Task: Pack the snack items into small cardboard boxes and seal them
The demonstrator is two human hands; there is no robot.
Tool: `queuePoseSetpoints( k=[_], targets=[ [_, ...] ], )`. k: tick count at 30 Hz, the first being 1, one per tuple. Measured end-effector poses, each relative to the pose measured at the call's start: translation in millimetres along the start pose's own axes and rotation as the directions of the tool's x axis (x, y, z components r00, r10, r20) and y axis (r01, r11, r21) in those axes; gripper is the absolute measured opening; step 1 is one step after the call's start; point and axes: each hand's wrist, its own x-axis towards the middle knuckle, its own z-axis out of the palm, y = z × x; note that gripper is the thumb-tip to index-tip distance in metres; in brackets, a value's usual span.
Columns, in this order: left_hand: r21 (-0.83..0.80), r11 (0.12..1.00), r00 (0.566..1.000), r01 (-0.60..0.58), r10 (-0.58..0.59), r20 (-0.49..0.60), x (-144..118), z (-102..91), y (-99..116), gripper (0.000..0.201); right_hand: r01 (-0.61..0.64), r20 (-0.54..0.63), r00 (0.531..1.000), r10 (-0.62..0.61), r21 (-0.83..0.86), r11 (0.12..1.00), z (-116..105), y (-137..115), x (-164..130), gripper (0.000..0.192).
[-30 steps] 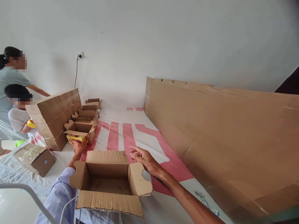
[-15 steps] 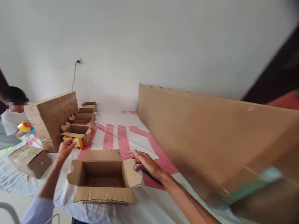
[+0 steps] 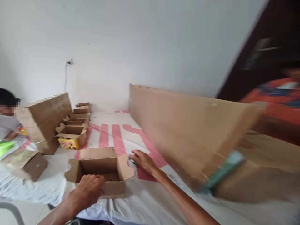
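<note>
An open cardboard box (image 3: 100,163) sits in front of me, its flaps folded out. My left hand (image 3: 90,189) is closed over the near wall of this box, and the front flap is partly hidden behind it. Just past the right flap, my right hand (image 3: 142,161) is low on the cloth with its fingers curled over a thin dark-green thing (image 3: 132,160). Most of that thing is covered by the hand, so its kind does not show. A yellow printed pack (image 3: 68,143) stands against the nearest box of the row at left.
Several open boxes (image 3: 74,128) run toward the wall beside stacked closed boxes (image 3: 51,114). A closed box (image 3: 24,164) lies front left. A long cardboard panel (image 3: 178,125) borders the right, with a person in red (image 3: 276,97) beyond it. Another person (image 3: 8,123) is at far left.
My left hand has left the yellow pack and come to the near wall of the box. The front flap has been pushed down. The long panel and the view have shifted left.
</note>
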Motion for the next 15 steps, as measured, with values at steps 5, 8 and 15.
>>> queuePoseSetpoints(
  k=[5,8,15],
  targets=[
    [0.078,0.991,0.992,0.111,-0.107,-0.06,3.6,-17.9,-39.3,0.023,0.059,-0.033,0.996,-0.085,-0.466,0.883,4.4,70.7,-9.7,0.033],
    [0.082,0.966,0.955,0.245,-0.226,-0.194,-0.2,-21.5,-96.7,0.016,0.133,0.031,0.99,-0.136,-0.519,0.844,7.4,82.1,-20.6,0.033],
    [0.033,0.89,0.847,0.454,-0.42,-0.327,6.9,-28.6,-203.2,0.025,0.125,0.018,0.989,-0.146,-0.62,0.775,2.7,91.2,-23.7,0.036]
  ],
)
